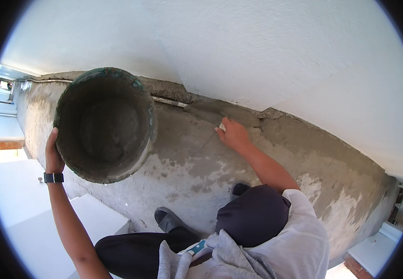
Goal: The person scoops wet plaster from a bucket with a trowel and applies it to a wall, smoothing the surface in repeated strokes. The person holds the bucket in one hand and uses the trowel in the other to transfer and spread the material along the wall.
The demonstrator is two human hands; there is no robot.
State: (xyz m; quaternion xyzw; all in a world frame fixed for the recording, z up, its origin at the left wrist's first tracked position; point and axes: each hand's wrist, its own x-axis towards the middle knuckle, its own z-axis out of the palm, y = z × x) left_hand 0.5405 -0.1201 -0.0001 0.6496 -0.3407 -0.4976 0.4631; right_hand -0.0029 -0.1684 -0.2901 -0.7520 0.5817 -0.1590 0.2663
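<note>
A large round bucket (142,139), its rim and inside caked with grey cement, is tilted so its mouth faces me. My left hand (54,152), with a black watch on the wrist, grips the bucket's rim on the left side. Closed round the pale handle of a trowel (222,126), my right hand (235,135) holds the tool low at the foot of the white wall. The trowel's blade lies against wet grey mortar (294,139) and blends into it, so its outline is hard to make out.
The white wall (257,51) rises along the far side. A thin pipe (170,101) runs along its base, partly behind the bucket and ending near the trowel. My feet in dark slippers (171,221) stand on the patchy concrete floor (197,172). White blocks (90,214) stand at lower left.
</note>
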